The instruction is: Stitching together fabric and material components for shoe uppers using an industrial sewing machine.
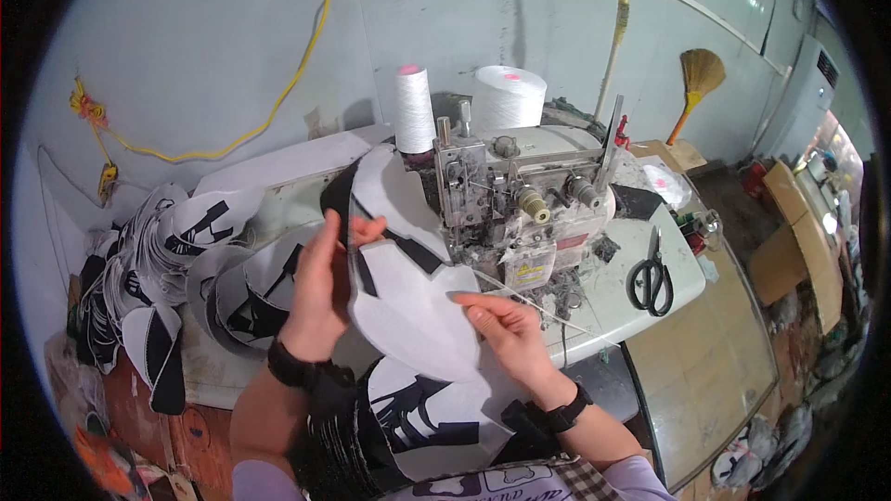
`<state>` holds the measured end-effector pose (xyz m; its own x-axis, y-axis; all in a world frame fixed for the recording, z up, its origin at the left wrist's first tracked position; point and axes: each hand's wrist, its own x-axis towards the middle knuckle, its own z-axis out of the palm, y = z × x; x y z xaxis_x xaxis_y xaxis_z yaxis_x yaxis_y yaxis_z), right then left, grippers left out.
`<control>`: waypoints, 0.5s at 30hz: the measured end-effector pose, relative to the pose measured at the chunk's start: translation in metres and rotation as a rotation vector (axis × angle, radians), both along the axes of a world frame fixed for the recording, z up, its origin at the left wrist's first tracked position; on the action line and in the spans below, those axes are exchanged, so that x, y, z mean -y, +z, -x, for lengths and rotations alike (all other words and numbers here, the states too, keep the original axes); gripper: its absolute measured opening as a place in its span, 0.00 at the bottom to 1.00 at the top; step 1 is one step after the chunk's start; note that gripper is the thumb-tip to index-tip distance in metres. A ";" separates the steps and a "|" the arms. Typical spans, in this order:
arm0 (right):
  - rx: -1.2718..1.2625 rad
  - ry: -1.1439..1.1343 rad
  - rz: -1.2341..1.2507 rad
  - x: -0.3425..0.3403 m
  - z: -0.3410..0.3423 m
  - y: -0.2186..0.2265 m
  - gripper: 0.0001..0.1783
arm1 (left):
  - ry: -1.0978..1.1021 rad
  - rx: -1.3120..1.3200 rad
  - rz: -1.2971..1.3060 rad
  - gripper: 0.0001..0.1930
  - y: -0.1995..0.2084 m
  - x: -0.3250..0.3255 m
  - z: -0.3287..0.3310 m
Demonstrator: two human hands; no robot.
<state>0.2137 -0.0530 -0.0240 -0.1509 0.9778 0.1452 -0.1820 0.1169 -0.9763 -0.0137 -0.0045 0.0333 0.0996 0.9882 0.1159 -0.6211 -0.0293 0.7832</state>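
Observation:
A white cut fabric piece (418, 315) with black patches is held up before the overlock sewing machine (520, 190). My left hand (327, 283) grips its left side, thumb and fingers around the edge. With thumb and forefinger, my right hand (501, 320) pinches its right edge. Another white piece (385, 190) with a black border rises behind it, against the machine's left side; whether the two are joined I cannot tell. Below my hands, a thick stack of black-and-white pieces (422, 450) lies on my lap. Black scissors (653, 286) rest on the machine table, right of the machine.
More black-and-white pieces (139, 269) are heaped at the table's left end. Two white thread cones, one slim (414, 116) and one wide (509, 97), stand behind the machine. A yellow cable (278, 102) hangs on the wall. Cardboard (798, 241) and a broom (701, 74) are at right.

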 end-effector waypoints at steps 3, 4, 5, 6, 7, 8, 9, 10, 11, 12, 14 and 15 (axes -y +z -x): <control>-0.063 0.236 0.185 0.000 0.006 -0.001 0.17 | 0.058 0.079 0.003 0.18 -0.010 -0.023 0.032; -0.091 0.246 0.155 -0.002 0.007 -0.001 0.17 | 0.044 0.084 -0.050 0.17 -0.011 -0.023 0.044; -0.108 0.283 0.158 -0.003 0.008 0.000 0.17 | 0.085 0.103 0.029 0.15 -0.011 -0.018 0.054; -0.126 0.320 0.160 -0.005 0.009 0.000 0.18 | 0.150 0.097 0.165 0.14 -0.011 -0.009 0.061; -0.162 0.320 0.161 -0.005 0.009 0.000 0.18 | 0.124 0.114 0.241 0.14 -0.009 0.004 0.065; -0.146 0.308 0.191 -0.006 0.009 0.000 0.18 | 0.124 0.156 0.360 0.14 -0.006 0.021 0.066; -0.128 0.313 0.164 -0.006 0.008 -0.001 0.18 | 0.021 0.033 0.339 0.14 -0.002 0.041 0.063; -0.109 0.318 0.139 -0.005 0.006 -0.002 0.18 | 0.003 -0.090 0.422 0.15 0.003 0.060 0.059; -0.113 0.317 0.139 -0.004 0.005 -0.003 0.18 | -0.056 -0.932 -0.050 0.14 0.008 0.078 0.052; -0.032 0.280 0.074 -0.002 0.003 -0.004 0.18 | -0.039 -1.241 -0.264 0.12 0.009 0.093 0.042; 0.050 0.239 0.013 0.002 0.001 -0.006 0.19 | -0.039 -1.114 -0.246 0.09 0.011 0.118 0.023; 0.073 0.189 -0.045 0.005 0.001 -0.006 0.18 | -0.159 -1.129 -0.303 0.08 0.016 0.120 0.023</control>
<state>0.2128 -0.0576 -0.0301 -0.3425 0.9241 0.1698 -0.1334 0.1310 -0.9824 -0.0369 -0.1242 0.0489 0.4155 0.9028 0.1107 0.4064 -0.2932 0.8654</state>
